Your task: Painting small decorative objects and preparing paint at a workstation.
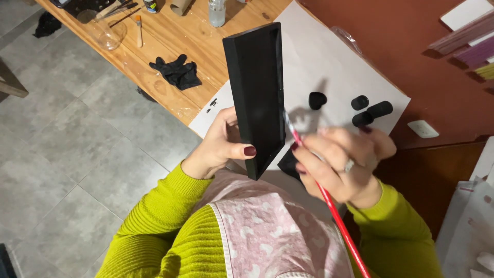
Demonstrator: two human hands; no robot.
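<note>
Brush (329, 203) against black tray (257, 98)

Grey tiled floor (77, 154), wooden table (170, 46), reddish-brown wall (411, 41), white wall switch (423, 128)

one head view, looking steeply down from close above the hands, worktop (170, 46) far, floor (67, 154) left.

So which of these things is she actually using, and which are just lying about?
In use:
left hand holding black box
right hand with red brush
white paper

Lying about:
black glove
small black pieces
spare brush
clear bottle
cardboard tube
</note>
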